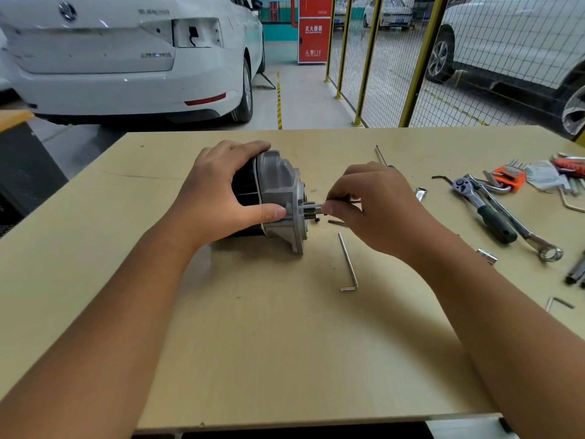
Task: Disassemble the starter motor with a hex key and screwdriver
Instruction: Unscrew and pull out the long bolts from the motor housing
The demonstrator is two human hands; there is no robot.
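Behind the desk stands a white car on the left, a red box in the middle, and a yellow wire fence on the right with another white car behind it.

On the desk, left of the middle, lies the motor on its side. Its black body points left and its grey metal end points right. The left hand grips the motor, with the fingers curled over the top and the thumb pressed on the grey part near the front. A small toothed shaft sticks out of the grey end to the right.

The right hand is just beside that shaft. Its thumb and fingers pinch a thin dark tool whose tip touches the shaft end. I cannot tell what kind of tool it is.

A silver hex key lies on the desk near the motor, below the right hand. A small dark bit lies under the right hand too.

Farther right are a ratchet with a green grip, a long wrench, two small sockets, and an orange holder full of hex keys. One more small hex key lies near the right edge.
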